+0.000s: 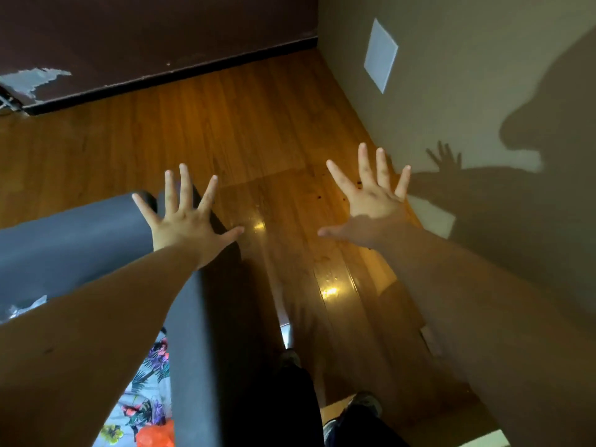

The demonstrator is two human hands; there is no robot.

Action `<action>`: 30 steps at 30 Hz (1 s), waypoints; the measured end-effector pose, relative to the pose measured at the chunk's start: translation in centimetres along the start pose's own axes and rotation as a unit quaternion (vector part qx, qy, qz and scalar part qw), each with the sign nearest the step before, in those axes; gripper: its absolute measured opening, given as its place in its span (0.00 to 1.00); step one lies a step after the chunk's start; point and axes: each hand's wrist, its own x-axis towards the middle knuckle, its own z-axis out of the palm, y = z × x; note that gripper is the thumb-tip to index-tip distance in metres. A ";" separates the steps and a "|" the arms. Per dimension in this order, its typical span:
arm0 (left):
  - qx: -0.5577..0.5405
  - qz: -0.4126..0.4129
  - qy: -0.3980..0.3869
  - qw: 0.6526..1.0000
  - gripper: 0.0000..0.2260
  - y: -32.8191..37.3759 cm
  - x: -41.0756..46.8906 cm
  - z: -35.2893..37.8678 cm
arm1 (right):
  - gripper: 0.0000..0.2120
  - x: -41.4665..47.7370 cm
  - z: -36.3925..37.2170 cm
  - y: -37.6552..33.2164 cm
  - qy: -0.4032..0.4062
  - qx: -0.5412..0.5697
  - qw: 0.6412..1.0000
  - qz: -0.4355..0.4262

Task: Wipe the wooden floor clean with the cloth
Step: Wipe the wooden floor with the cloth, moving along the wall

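Note:
Both my arms stretch out in front of me above the wooden floor. My left hand is spread wide, fingers straight, holding nothing. My right hand is also spread flat with nothing in it. Small dark spots lie on the boards between the two hands, close to the right one. No cloth is in view. My legs and shoes stand on the floor at the bottom.
A grey padded bed frame fills the left side, with flowered bedding and an orange bag on it. A beige wall with a white plate runs along the right. A dark wall with a black baseboard closes the far end.

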 end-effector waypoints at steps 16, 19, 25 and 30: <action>-0.008 0.328 0.070 0.942 0.44 36.1 -2.4 -10.7 | 0.57 -24.9 -0.7 27.9 -0.020 -0.006 0.933 0.359; -0.016 0.394 0.077 0.916 0.44 42.6 -5.0 -12.1 | 0.56 -30.9 -0.4 31.1 -0.032 0.004 0.906 0.423; 0.005 0.499 0.103 0.861 0.44 52.3 -8.6 -13.3 | 0.55 -38.4 1.5 34.0 -0.028 0.035 0.849 0.527; 0.002 0.558 0.099 0.824 0.43 57.0 -8.7 -12.4 | 0.55 -40.2 3.7 34.0 -0.025 0.055 0.812 0.580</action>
